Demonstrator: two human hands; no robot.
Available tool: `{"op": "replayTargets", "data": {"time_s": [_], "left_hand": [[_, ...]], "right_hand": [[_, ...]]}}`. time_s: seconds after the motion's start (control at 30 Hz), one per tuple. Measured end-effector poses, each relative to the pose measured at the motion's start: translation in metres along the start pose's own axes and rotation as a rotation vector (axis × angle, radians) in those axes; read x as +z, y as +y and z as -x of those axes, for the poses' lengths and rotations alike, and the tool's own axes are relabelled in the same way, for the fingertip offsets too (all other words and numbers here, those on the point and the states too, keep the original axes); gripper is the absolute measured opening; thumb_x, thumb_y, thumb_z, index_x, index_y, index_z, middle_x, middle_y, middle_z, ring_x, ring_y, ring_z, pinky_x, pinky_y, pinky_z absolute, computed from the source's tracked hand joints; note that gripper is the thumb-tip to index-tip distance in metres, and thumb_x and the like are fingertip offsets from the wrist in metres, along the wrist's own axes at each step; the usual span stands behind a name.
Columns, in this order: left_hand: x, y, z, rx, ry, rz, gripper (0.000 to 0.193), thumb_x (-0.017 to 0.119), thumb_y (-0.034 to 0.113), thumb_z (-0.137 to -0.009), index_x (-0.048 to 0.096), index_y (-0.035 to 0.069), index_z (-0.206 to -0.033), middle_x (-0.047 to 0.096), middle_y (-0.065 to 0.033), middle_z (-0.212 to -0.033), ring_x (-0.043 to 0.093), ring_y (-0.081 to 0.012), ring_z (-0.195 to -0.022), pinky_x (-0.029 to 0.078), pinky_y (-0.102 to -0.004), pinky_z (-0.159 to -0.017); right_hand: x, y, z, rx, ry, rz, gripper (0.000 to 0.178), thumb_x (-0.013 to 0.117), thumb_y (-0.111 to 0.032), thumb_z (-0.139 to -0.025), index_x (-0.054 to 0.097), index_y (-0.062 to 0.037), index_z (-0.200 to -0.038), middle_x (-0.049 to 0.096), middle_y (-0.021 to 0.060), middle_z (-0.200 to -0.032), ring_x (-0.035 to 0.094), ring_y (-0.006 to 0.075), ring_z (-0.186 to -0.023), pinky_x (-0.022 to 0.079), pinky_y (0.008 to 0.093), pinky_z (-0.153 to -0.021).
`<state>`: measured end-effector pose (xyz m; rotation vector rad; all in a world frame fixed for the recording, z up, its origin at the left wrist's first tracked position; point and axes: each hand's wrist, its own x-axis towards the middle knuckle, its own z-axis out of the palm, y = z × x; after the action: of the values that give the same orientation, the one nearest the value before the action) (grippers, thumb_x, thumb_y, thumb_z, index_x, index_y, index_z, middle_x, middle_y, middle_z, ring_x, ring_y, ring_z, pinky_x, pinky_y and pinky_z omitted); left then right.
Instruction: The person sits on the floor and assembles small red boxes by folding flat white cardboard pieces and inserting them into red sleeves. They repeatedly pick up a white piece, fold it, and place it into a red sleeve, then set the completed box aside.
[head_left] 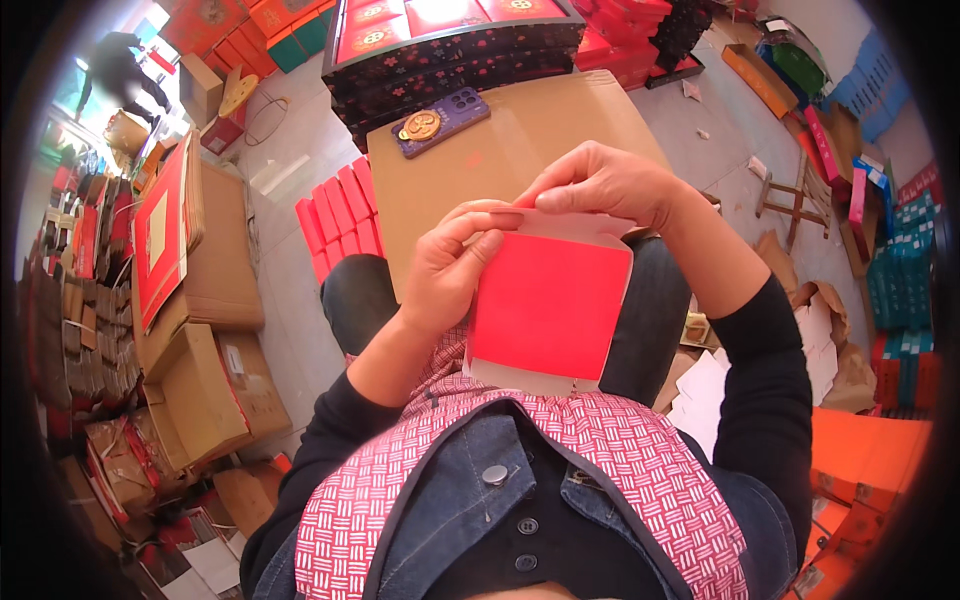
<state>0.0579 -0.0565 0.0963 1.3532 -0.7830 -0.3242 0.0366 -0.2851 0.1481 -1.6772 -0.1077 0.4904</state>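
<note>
A red paper box (pixel 548 305) with pale inner flaps rests over my lap, partly folded, its flat red panel facing up. My left hand (pixel 452 258) grips its upper left corner, thumb on the edge and fingers curled behind. At the far edge my right hand (pixel 607 186) pinches the flap between thumb and bent fingers, close to my left fingertips. Just beyond both hands is the brown cardboard carton (pixel 560 125), whose top bears a purple phone (pixel 440 122) with a round gold ornament on its back.
Dark floral trays (pixel 455 85) holding red boxes are stacked behind the carton. Small red boxes (pixel 340 215) stand in rows left of it. Cardboard cartons (pixel 215 250) fill the left side. A small wooden stool (pixel 795 205) and orange boxes (pixel 865 450) are on the right. A person (pixel 120 75) is at far left.
</note>
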Motion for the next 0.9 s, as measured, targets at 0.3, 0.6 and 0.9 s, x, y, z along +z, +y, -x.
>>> {"op": "replayTargets", "data": {"time_s": [0.3, 0.6, 0.9], "left_hand": [[-0.002, 0.001, 0.010, -0.021, 0.018, 0.299, 0.036, 0.054, -0.002, -0.092, 0.037, 0.003, -0.124, 0.045, -0.0138, -0.129, 0.050, -0.0202, -0.117, 0.044, -0.0322, -0.098], [0.000, 0.000, 0.015, -0.054, 0.047, 0.220, 0.027, 0.053, 0.002, -0.094, 0.046, 0.000, -0.119, 0.046, -0.0118, -0.129, 0.050, -0.0187, -0.118, 0.041, -0.0308, -0.099], [-0.006, 0.000, 0.019, 0.000, 0.117, 0.171, 0.012, 0.053, 0.003, -0.095, 0.054, -0.002, -0.106, 0.054, -0.0093, -0.112, 0.055, -0.0161, -0.104, 0.044, -0.0270, -0.092]], "right_hand": [[0.022, -0.002, 0.000, -0.113, 0.093, 0.031, 0.028, 0.071, -0.005, -0.078, 0.072, -0.0055, -0.106, 0.070, 0.0067, -0.091, 0.061, 0.0071, -0.075, 0.050, 0.0214, -0.069], [0.041, -0.004, 0.008, -0.329, 0.177, 0.435, 0.027, 0.066, 0.002, -0.078, 0.073, -0.0075, -0.102, 0.070, 0.0079, -0.092, 0.063, 0.0121, -0.084, 0.050, 0.0254, -0.075], [0.002, 0.022, 0.044, -0.218, 0.324, -0.124, 0.035, 0.054, -0.020, -0.096, 0.059, 0.0040, -0.121, 0.065, 0.0129, -0.110, 0.065, 0.0190, -0.097, 0.053, 0.0314, -0.084]]}}
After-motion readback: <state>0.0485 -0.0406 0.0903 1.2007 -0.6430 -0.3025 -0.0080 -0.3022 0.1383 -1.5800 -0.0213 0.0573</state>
